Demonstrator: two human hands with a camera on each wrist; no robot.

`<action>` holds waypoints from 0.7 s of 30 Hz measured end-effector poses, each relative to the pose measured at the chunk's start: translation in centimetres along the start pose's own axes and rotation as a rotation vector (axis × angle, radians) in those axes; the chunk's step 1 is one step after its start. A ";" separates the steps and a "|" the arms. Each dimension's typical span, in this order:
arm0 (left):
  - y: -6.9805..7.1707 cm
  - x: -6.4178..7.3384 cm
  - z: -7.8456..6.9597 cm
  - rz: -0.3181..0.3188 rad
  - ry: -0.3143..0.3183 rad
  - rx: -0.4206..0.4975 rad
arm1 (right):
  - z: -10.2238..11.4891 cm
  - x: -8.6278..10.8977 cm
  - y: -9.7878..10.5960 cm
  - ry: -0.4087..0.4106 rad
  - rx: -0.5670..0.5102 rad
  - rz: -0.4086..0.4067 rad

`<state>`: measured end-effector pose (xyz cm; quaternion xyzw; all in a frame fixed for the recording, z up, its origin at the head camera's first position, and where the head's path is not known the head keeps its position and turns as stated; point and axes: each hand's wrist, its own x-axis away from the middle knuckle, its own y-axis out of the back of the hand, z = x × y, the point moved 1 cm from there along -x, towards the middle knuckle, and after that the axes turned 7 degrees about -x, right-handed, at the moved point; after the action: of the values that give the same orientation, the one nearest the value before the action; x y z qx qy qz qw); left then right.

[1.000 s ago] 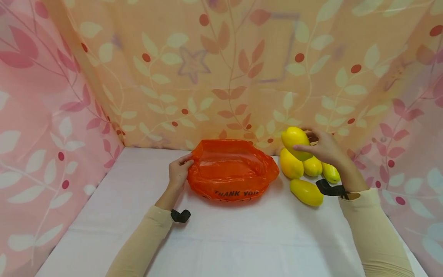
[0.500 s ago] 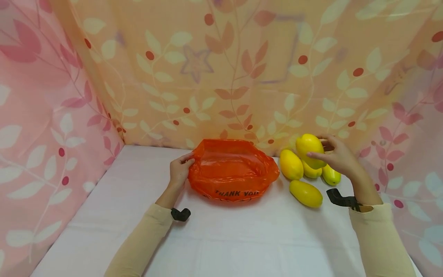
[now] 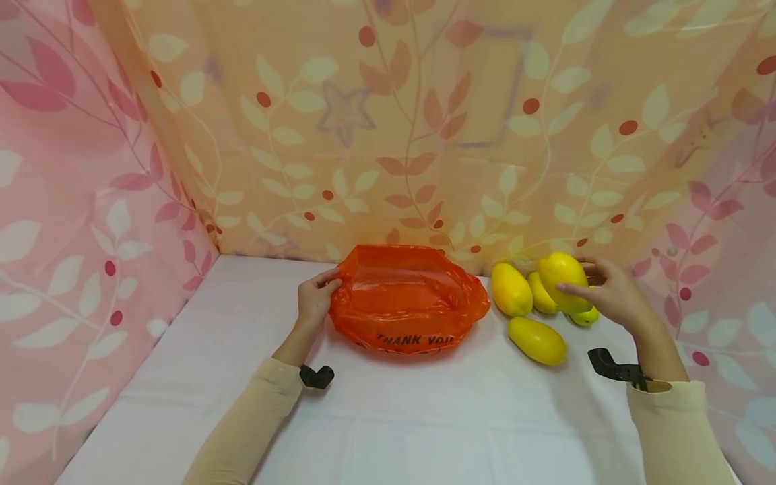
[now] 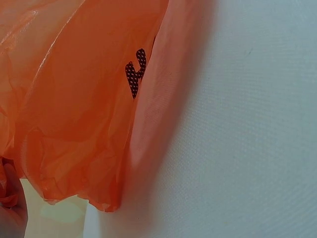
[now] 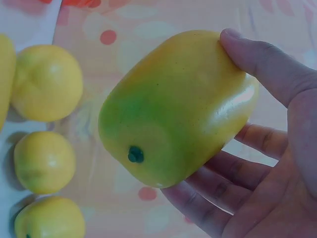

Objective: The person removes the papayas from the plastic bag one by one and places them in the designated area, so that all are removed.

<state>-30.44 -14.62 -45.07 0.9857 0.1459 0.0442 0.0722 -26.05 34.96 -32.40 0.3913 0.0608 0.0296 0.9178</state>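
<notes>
My left hand [image 3: 313, 303] pinches the left edge of an orange plastic bag [image 3: 407, 320] printed "THANK YOU", which lies with its mouth spread wide on the white cloth. Off to the right, my right hand [image 3: 613, 294] holds a yellow mango [image 3: 559, 277] up above the others, thumb on the near side and fingers behind it. In the right wrist view this mango [image 5: 173, 106] shows a green patch and a dark stem nub. Several more mangoes rest below and beside it, among them a front one [image 3: 537, 341] and a left one [image 3: 511, 289].
A white cloth [image 3: 388, 424] covers the table. Floral curtains stand close at the back [image 3: 291, 135], left [image 3: 54, 222] and right [image 3: 721, 269]. A black wrist mount [image 3: 316, 376] sticks out at the left cuff, another mount [image 3: 615, 367] at the right.
My right hand has carried the mango rightward and a little lower, away from the bag and over the rightmost mangoes. The left hand and the bag have stayed nearly still.
</notes>
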 end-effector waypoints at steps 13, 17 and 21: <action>0.0 0.0 0.0 0.005 0.012 0.027 | -3.0 1.4 -0.3 -0.080 0.027 0.006; 0.0 0.0 0.0 -0.003 0.004 0.031 | -3.9 1.7 -0.4 -0.105 0.028 0.014; -0.1 0.1 0.1 -0.011 -0.003 0.026 | -4.7 1.9 -0.4 -0.126 0.027 0.014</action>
<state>-30.36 -14.53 -45.17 0.9858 0.1517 0.0406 0.0599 -24.79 38.21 -36.10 0.4052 0.0004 0.0102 0.9142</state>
